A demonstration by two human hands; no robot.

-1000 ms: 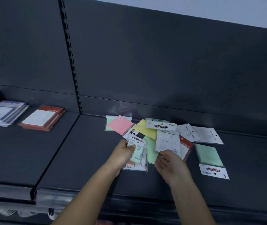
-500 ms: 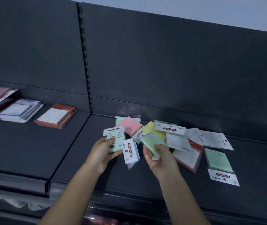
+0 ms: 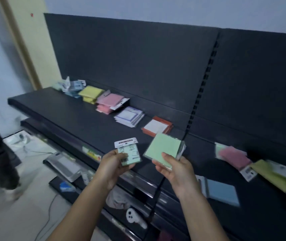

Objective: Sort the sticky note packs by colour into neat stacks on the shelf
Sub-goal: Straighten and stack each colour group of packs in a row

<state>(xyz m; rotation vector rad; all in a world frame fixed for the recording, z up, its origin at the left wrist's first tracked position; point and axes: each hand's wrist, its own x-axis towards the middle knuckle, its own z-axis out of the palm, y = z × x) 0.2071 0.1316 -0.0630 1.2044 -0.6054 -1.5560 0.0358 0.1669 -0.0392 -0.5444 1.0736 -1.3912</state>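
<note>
1. Left hand (image 3: 111, 166): grip closed on a green pack (image 3: 130, 154), printed back facing up, white header card at its 12 o'clock end.
2. Right hand (image 3: 175, 171): grip closed on a second green pack (image 3: 163, 148), plain face up, thumb on top at its 6 o'clock edge. It looks thicker than one pack, possibly two pinched together; the edge is too blurred to confirm.
3. Both packs are in the air over the shelf (image 3: 90, 124) front edge, just beside each other, not touching.
4. Sorted stacks run along the back of the shelf toward 10–11 o'clock from the hands: red-bordered stack (image 3: 157, 127) nearest, then purple-bordered stack (image 3: 130, 116), pink stack (image 3: 110, 101), yellow stack (image 3: 91, 93), and a pale blue/green cluster (image 3: 69, 86) at the far end.
5. Key relation: the green destination is probably that far cluster, well apart, at 10 o'clock. The left hand is nearer it.
6. Long axis of the left pack runs 12–6; the right pack sits rotated, one corner at 12.
7. Unsorted pile (image 3: 243, 159) lies at 3 o'clock of the right hand, blurred.
</note>
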